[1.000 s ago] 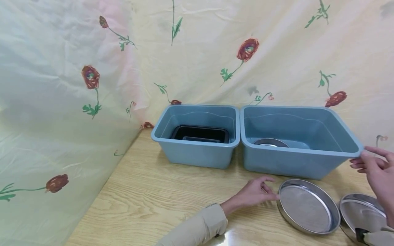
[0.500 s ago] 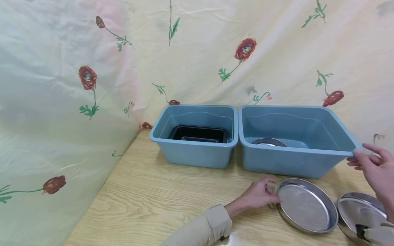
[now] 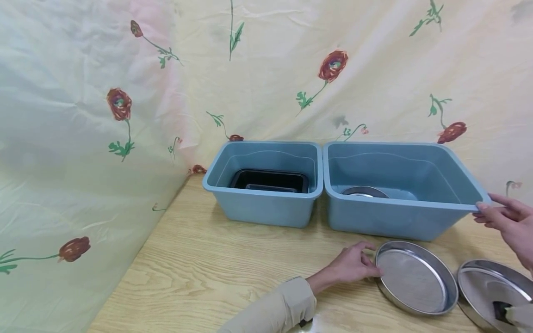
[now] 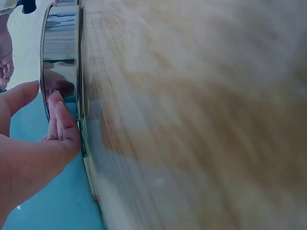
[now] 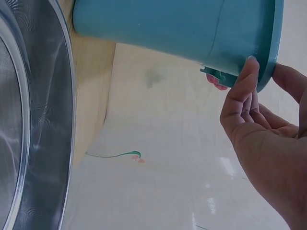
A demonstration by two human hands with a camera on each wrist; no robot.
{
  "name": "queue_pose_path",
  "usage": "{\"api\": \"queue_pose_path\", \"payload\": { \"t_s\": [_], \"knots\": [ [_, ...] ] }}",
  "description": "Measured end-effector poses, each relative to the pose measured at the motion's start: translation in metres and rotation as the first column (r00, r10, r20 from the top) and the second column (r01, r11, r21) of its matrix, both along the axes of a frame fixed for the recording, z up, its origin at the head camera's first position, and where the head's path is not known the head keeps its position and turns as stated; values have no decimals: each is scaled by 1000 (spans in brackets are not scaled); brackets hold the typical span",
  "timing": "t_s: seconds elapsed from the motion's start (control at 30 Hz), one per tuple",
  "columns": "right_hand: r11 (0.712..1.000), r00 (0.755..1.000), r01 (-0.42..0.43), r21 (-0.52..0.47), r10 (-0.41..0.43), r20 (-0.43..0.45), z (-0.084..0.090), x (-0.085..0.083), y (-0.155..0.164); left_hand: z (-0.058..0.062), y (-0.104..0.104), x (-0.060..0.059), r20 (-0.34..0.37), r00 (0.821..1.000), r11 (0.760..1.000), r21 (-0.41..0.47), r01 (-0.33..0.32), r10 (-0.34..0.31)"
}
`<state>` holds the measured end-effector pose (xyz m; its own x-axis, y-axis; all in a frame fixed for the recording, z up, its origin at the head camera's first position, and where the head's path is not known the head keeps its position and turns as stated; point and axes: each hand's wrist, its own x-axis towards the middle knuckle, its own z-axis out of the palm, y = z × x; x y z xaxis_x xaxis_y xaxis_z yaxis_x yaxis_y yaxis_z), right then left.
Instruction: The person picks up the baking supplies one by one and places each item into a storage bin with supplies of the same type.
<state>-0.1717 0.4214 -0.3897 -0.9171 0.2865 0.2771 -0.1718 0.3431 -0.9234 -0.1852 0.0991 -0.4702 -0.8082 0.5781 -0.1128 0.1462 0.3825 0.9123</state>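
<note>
Here the left hand (image 3: 351, 266) pinches the near-side rim of a round metal pan (image 3: 416, 280) lying on the wooden table (image 3: 187, 249), thumb seemingly over the edge, though contact is hard to judge. And the right hand (image 3: 510, 226) pinches the right front corner of the right-hand blue bin (image 3: 387, 221)! Inside that bin, a round metal dish (image 3: 368, 190); beside it, a second bin (image 3: 266, 209) holds a black rectangular tray (image 3: 270, 179).

Soft, bright light surrounds me, glinting off the steel pan (image 3: 416, 280), with faint shadow beside the right-hand blue bin (image 3: 387, 219); the left wrist view smears the tabletop (image 4: 201, 120) into blur
</note>
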Motion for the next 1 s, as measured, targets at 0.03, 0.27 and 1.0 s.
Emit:
{"api": "queue_pose_path", "payload": {
  "t_s": [0.03, 0.27, 1.0],
  "knots": [
    [1000, 1000, -9, -8, 9, -11, 0, -1, 1, 0, 1, 0, -2, 1000, 1000, -1, 2, -2],
    [996, 995, -66, -56, 62, -73, -1, -3, 8, 0, 3, 1, 0, 1000, 1000, -3, -4, 4],
    [996, 996, -52, -72, 46, -82, -3, -1, 5, 1, 7, 6, 74, 997, 997, 71, -35, 30]
  ]
}}
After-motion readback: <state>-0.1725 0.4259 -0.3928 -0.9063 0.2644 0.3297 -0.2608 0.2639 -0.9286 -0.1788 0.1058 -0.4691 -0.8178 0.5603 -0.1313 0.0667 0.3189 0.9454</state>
